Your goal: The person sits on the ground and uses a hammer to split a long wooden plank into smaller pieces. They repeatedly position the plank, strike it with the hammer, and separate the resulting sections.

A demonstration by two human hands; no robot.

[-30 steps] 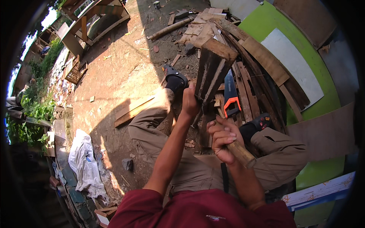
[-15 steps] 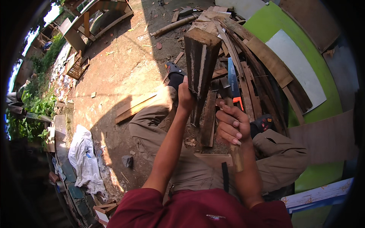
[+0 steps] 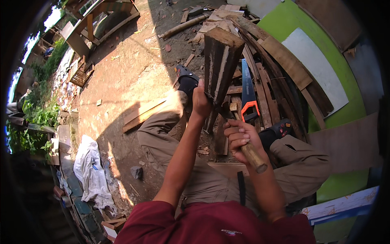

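Left hand point(image 3: 201, 99) grips an upright weathered wooden block point(image 3: 220, 65); right hand point(image 3: 239, 136) is clenched around a round wooden handle point(image 3: 254, 157) (head hidden).

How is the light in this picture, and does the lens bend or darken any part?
Head view: hard sunlight falls on the dirt ground; the person's shadow lies dark around the legs. The left hand on the upright wooden block and the right hand on a wooden handle look sharp. The fisheye curves the planks, and the rim goes black.

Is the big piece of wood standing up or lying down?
Standing up. The dark weathered wooden block stands on end, top face toward the camera, with the left hand gripping its side.
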